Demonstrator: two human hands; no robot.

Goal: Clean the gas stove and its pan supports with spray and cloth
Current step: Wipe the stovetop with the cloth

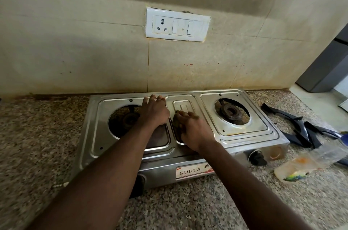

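A two-burner steel gas stove (243, 135) sits on the granite counter against the wall, its pan supports off. My left hand (153, 112) lies flat on the stove top between the left burner (126, 120) and the centre panel, fingers spread toward the back edge. My right hand (192, 132) presses a dark, dull-coloured cloth (177, 120) into the recessed centre panel. The right burner (230, 112) is uncovered. The black pan supports (299, 132) lie stacked on the counter to the right of the stove. A clear spray bottle (308, 162) lies on its side at the right.
A white socket-and-switch plate (177, 24) is on the stained tiled wall above the stove. Black control knobs (257, 157) stick out of the stove front. A grey cabinet side (327, 68) stands at the far right. Speckled granite counter (37, 135) stretches left and in front.
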